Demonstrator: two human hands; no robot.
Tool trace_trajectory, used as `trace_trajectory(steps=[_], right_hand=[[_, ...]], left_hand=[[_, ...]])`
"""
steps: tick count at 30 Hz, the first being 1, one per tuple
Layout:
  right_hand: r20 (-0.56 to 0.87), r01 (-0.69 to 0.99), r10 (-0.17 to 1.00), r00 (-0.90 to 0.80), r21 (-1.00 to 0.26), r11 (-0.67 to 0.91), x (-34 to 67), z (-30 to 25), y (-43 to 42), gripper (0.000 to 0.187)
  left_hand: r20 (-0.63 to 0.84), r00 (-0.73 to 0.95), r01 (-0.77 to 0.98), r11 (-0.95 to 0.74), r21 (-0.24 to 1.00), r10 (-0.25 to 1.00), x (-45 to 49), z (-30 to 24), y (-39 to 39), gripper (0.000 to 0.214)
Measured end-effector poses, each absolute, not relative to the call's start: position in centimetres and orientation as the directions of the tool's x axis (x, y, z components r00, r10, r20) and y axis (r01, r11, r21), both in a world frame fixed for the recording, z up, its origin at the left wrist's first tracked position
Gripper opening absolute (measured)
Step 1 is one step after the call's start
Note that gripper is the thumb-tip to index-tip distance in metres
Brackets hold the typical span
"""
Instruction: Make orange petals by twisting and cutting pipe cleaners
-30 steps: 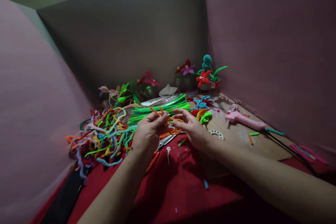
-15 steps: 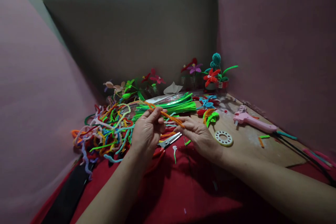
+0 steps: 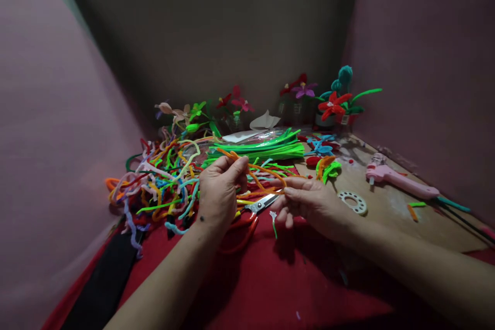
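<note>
Orange pipe cleaners (image 3: 266,169) stretch between my two hands, above the table. My left hand (image 3: 221,185) pinches them near one end, thumb on top, with short tips poking out beyond the fingers. At the other end, my right hand (image 3: 309,201) grips a bent part between thumb and forefinger, its other fingers loosely curled. Below and between the hands lie scissors (image 3: 260,207) with red handles; the right hand hides the blade tips. A small white-and-green piece (image 3: 274,224) rests on the red cloth beside them.
A tangle of coloured pipe cleaners (image 3: 162,180) spreads on the left, a green bundle (image 3: 263,150) behind my hands. On the right board lie a pink glue gun (image 3: 402,180), a white ring with holes (image 3: 352,203) and an orange-green piece (image 3: 328,168). Pipe-cleaner flowers (image 3: 335,105) stand behind.
The orange pipe cleaners have gone from a nearly straight bunch to a spread, bent loop at my right hand. The camera view has shifted, and more of the scissors shows.
</note>
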State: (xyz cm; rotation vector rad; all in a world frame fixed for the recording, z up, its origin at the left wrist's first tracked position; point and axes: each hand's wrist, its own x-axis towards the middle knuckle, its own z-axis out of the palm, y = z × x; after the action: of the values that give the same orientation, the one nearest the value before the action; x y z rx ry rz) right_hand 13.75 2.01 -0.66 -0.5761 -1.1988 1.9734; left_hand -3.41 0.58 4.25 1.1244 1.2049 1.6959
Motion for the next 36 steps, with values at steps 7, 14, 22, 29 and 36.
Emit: trace_trajectory(steps=[7, 14, 22, 29, 36], right_hand=[[0.131, -0.273, 0.836, -0.533, -0.962, -0.024, 14.0, 0.9, 2.0, 0.032], [0.038, -0.349, 0.694, -0.719, -0.884, -0.313, 13.8, 0.7, 2.2, 0.025], [-0.095, -0.275, 0.669, -0.737, -0.862, -0.426, 14.6, 1.3, 2.5, 0.024], [-0.057, -0.287, 0.680, -0.731, -0.878, -0.382, 15.2, 2.0, 3.2, 0.028], [-0.084, -0.277, 0.740, -0.667, -0.895, -0.350, 15.4, 1.0, 3.5, 0.029]], left_hand=[[0.214, -0.255, 0.005, -0.220, 0.975, 0.943, -2.7, 5.3, 0.2, 0.019], [0.199, -0.122, 0.020, -0.198, 0.980, 0.972, -0.8, 5.5, 0.5, 0.019], [0.109, -0.141, -0.213, -0.137, 0.967, 0.984, 0.3, 6.1, 2.2, 0.018], [0.191, -0.249, -0.320, -0.266, 0.909, 0.950, 1.1, 6.7, 3.1, 0.020], [0.029, 0.001, -0.315, -0.028, 0.949, 1.000, 1.4, 4.2, 2.9, 0.029]])
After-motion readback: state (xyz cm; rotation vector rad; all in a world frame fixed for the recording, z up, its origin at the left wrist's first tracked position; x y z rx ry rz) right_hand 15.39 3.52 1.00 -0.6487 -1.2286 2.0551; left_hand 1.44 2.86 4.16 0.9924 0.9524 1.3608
